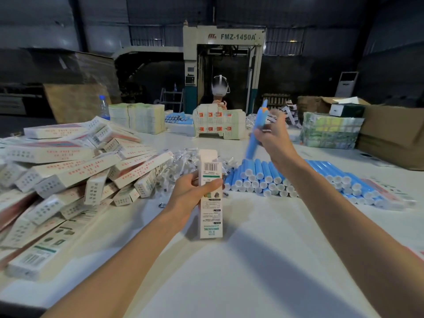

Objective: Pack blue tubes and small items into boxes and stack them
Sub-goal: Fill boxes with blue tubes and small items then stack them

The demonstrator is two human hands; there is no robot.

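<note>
Tabletop layout, near to far
Pile of boxes (pixel 68 171) fills the left of the tabletop (pixel 252 260); stack of tubes (pixel 263 180) lies right of centre, heap of small packets (pixel 183 159) between the two. Left hand (pixel 192 191) holds a box (pixel 211 203) upright at centre, in front of the packets; right hand (pixel 273 136) holds a tube (pixel 257 129) above the stack. Far edge: bottle (pixel 104 109) and flat cartons (pixel 137 118) left, wrapped bundle (pixel 330 131) and big carton (pixel 394 134) right. Person (pixel 219 97) sits across, machine (pixel 224 53) behind them
</note>
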